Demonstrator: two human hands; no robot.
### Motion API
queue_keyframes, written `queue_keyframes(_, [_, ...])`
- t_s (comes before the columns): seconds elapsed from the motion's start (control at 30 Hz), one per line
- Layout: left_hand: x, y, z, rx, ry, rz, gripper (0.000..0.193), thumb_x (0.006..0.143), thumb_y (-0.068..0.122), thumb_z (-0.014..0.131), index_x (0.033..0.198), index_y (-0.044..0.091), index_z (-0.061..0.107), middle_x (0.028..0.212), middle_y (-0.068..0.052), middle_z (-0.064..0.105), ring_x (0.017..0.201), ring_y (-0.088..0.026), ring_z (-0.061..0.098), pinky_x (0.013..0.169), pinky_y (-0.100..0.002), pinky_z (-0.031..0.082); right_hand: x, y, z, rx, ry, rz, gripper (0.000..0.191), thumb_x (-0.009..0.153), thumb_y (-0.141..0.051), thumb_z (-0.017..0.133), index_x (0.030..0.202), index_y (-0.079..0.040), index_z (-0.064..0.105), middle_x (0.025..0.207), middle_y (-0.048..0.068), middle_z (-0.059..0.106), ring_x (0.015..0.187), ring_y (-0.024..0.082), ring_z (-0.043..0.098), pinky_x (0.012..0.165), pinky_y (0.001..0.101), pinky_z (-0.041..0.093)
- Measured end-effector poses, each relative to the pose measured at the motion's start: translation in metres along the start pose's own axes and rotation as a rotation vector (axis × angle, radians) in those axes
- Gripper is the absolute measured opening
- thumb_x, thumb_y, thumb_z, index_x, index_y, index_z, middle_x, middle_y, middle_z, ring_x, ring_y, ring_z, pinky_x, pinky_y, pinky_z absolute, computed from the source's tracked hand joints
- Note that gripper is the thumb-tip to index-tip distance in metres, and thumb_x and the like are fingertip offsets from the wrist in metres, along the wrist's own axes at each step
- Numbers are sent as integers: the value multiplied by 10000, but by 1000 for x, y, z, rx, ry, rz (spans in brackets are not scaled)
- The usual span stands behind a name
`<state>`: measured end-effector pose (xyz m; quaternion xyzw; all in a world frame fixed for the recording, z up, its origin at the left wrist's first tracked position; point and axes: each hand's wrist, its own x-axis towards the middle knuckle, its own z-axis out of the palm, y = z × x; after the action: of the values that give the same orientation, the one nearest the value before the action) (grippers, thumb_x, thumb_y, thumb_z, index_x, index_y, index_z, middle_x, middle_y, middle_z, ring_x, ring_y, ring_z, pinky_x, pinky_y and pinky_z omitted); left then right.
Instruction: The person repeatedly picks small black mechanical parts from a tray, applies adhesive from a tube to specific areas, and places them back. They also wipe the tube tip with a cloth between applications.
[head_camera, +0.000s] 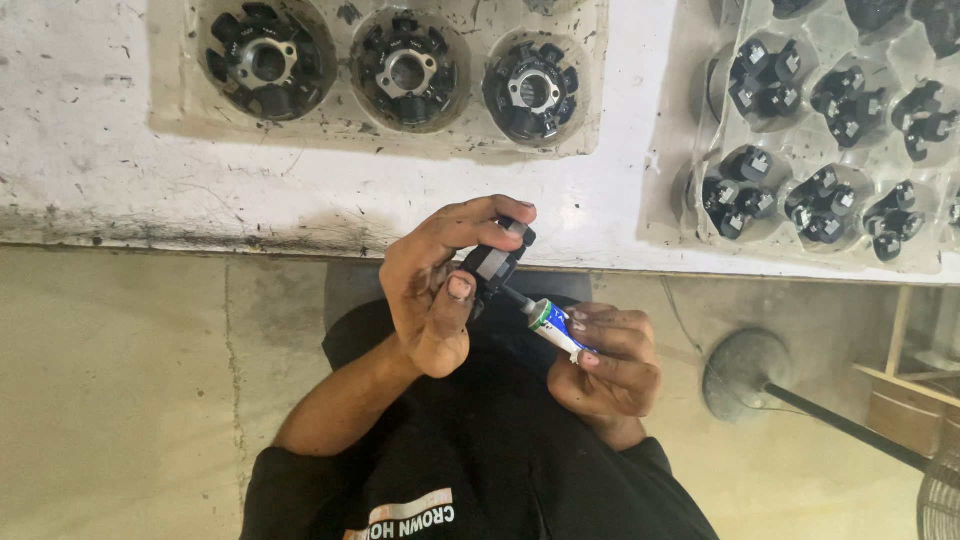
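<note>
Holding a small black part (497, 262) in the left hand (432, 290), fingers curled over its top and thumb pressed on its near side, so closed firmly around it. Gripping a small tube (555, 328) with green, white and blue colours in the right hand (608, 360), fingers folded tightly on its body. Touching the underside of the black part with the dark nozzle of the tube, tilted up and to the left. Both kept in the air just in front of the table edge (250, 240), above the lap in a black shirt (470, 470).

Lying on the dirty white table, well apart from the hands: a clear plastic tray (170, 90) at upper left with three round black assemblies (407, 70) seated in its round pockets; a second clear tray (670, 170) at upper right, its pockets filled with clusters of small black pieces (825, 205) bearing pale square faces. Standing on the floor at lower right, a round grey base (740, 370) with a dark rod.
</note>
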<state>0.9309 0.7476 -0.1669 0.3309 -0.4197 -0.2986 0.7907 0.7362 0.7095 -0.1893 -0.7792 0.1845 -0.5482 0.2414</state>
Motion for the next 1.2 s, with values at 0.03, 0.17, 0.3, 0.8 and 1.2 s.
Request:
queue_keyframes(0.03, [0, -1, 1, -4, 1, 6, 383, 1123, 290, 520, 1219, -61, 639, 1232, -271, 687, 1157, -281, 702, 968, -335, 590, 0, 0, 0, 13, 3, -5, 399, 745, 176, 601, 1022, -68, 452, 957, 153, 647, 856, 266, 670, 761, 437, 683])
queue_keyframes(0.17, [-2, -2, 2, -24, 6, 1, 376, 1127, 283, 516, 1239, -58, 630, 1221, -269, 680, 1183, -279, 691, 996, -337, 584, -1, 0, -2, -14, 11, 0, 400, 746, 182, 580, 1026, -68, 442, 955, 152, 641, 863, 256, 673, 759, 430, 691])
queue_keyframes(0.3, [-3, -2, 1, -39, 15, -18, 381, 1131, 290, 518, 1240, -59, 628, 1244, -269, 671, 1198, -280, 685, 1019, -343, 581, -1, 1, -3, 9, -14, -5, 391, 722, 159, 564, 1026, -59, 449, 939, 156, 638, 849, 256, 653, 738, 434, 683])
queue_keyframes(0.8, [-17, -11, 8, -747, 302, -277, 401, 1084, 333, 605, 1326, 31, 500, 1331, -229, 568, 1237, -392, 628, 1046, -545, 555, -1, 4, 10, -1, 176, 59, 349, 871, 63, 686, 1027, -70, 404, 888, 152, 622, 828, 252, 661, 677, 404, 665])
queue_keyframes(1.2, [-23, -6, 19, -955, 432, -524, 482, 1035, 390, 569, 1382, 64, 495, 1364, -241, 568, 1255, -451, 623, 1055, -615, 560, 0, 10, 4, 16, 101, -56, 365, 888, -240, 726, 1044, -91, 431, 890, 104, 620, 811, 228, 653, 657, 384, 652])
